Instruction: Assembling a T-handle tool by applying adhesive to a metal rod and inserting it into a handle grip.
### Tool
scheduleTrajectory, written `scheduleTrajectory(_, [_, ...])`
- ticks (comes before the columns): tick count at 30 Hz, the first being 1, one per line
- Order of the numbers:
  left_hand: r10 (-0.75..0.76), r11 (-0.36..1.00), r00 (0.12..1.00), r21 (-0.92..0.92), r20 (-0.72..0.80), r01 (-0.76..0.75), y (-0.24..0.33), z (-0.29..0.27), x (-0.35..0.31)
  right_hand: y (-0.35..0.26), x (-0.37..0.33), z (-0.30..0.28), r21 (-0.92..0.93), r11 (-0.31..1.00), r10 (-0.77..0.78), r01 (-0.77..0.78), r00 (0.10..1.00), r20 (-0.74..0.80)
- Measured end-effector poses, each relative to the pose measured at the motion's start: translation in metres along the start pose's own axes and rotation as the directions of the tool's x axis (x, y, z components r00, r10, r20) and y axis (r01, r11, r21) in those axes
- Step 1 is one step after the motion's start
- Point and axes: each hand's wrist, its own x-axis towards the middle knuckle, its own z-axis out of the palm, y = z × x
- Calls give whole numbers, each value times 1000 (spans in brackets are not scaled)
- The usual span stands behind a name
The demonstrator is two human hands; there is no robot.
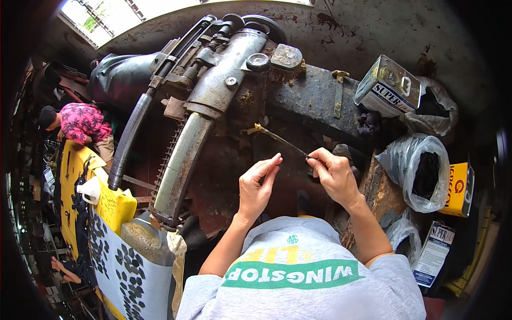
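Observation:
Between the thumb and fingers of my right hand [333, 173] is the dark near end of a thin stick [282, 141]. It slants away to the upper left and ends in a yellowish, coated tip. My left hand [257, 184] is raised a little to the left, fingers bent toward the thumb in a pinch. Anything between those fingertips is too small to make out. Both hands are in the air in front of my chest, apart from each other. Left of them runs the long curved metal arm [184, 160] of a heavy old machine [229, 74].
A dark metal bench [309, 98] carries a square metal can [389, 88]. At right are a clear plastic bag [397, 160] with dark contents, a yellow can [458, 189] and a white-and-blue can [434, 256]. Dark pieces cover a pale sheet [157, 277] at left; a co-worker [85, 125] sits beyond.

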Motion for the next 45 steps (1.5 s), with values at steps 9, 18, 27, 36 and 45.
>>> scheduleTrajectory(9, [-124, 739, 904, -571, 409, 359, 10, 17, 17, -23, -1, -3, 311, 913, 165, -264, 936, 311])
scheduleTrajectory(18, [-131, 801, 981, -568, 140, 188, 12, 6, 21, -18, 6, -1, 365, 885, 105, -288, 889, 446])
scheduleTrajectory(27, [-21, 767, 981, -626, 193, 140, 45, 3, 1, -18, -9, -13, 479, 804, 105, -351, 878, 467])
scheduleTrajectory(36, [-26, 766, 999, -641, 26, 36, 56, -21, -28, -59, 11, -12, 376, 860, -17, -344, 717, 696])
scheduleTrajectory(45, [-104, 838, 994, -540, -20, 77, 63, -32, -45, -66, 16, -7, 306, 866, 13, -396, 629, 778])
